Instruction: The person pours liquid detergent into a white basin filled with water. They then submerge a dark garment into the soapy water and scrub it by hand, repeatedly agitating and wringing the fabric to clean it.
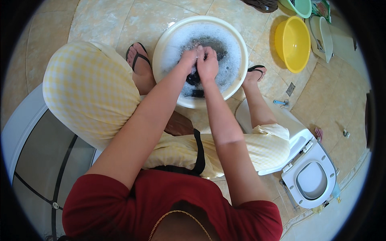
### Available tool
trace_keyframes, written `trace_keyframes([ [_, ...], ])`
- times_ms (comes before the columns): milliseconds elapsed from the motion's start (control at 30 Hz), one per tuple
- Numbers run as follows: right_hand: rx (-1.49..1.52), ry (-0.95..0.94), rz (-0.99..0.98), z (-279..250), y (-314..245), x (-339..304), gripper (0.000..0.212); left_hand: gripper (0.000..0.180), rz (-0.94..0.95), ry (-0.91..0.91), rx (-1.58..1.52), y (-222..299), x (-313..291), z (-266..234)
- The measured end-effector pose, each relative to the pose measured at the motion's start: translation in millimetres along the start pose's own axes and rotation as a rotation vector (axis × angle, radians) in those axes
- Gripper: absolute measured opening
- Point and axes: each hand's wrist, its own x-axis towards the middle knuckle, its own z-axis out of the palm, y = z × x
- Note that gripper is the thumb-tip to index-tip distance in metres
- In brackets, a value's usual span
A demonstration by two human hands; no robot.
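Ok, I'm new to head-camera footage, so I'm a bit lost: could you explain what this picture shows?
There's no machine here, just a person's bare hands. A wide fisheye camera on their head looks down, so straight edges bend toward the rim. The arms reach forward from the bottom into a cream basin of sudsy water on the tiled floor. The left hand and right hand meet at what looks like dark cloth; their fingers are partly hidden, so I can't tell how each grips it. A yellow basin stands farther right.
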Motion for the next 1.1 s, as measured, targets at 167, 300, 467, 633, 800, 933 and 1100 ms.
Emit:
trace_keyframes([
  [167, 0.15, 0.156, -0.14, 1.8, -41.3, -40.6, 0.023, 0.046, 0.029, -0.213, -0.072, 3.8, 10.9, -11.6],
  [300, 0.092, 0.111, -0.092, -7.5, -42.1, -35.5, 0.023, 0.045, 0.071, -0.426, -0.206, -12.3, -1.9, -16.2],
  [467, 0.064, 0.049, -0.006, -3.6, -13.5, 11.0, 0.04, 0.046, 0.015, -0.077, -0.075, 9.5, -32.1, 12.3],
  [633, 0.18, 0.173, 0.138, -13.5, 36.8, 42.9, 0.044, 0.041, 0.22, 0.246, 0.084, 22.9, -19.1, 17.5],
  [800, -0.096, -0.007, -0.054, 0.0, 45.4, 19.5, 0.04, 0.038, 0.439, 0.328, 0.431, 4.8, -7.4, 3.9],
  [933, -0.233, -0.118, 0.001, 15.9, 67.3, 26.5, 0.037, 0.04, 0.222, 0.167, 0.232, -0.4, -2.2, -3.9],
  [1100, 0.079, 0.019, 0.01, 15.2, 18.6, 12.6, 0.035, 0.054, -0.057, -0.223, -0.391, -7.1, 10.6, -12.2],
])
